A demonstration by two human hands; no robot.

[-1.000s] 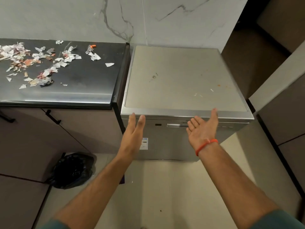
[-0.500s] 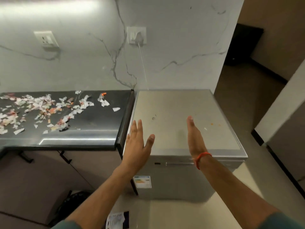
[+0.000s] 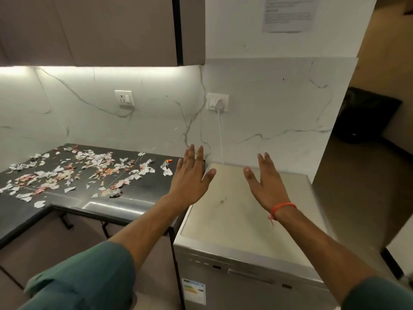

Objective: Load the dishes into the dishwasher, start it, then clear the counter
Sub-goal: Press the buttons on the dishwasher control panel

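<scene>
Hands raised since earlier | left hand point(image 3: 190, 175), right hand point(image 3: 267, 183) grips released | over dishwasher point(image 3: 234, 220)

We see a white marble wall point(image 3: 268, 104) with thin grey lines. Brown cupboards point(image 3: 89, 30) hang up high, and a light glows under them. Two wall sockets point(image 3: 124, 98) sit on the wall; a white plug point(image 3: 219, 105) is in one. A paper sheet point(image 3: 288, 13) hangs higher up, too blurry to read. A dark doorway point(image 3: 368, 113) opens at the right.
</scene>
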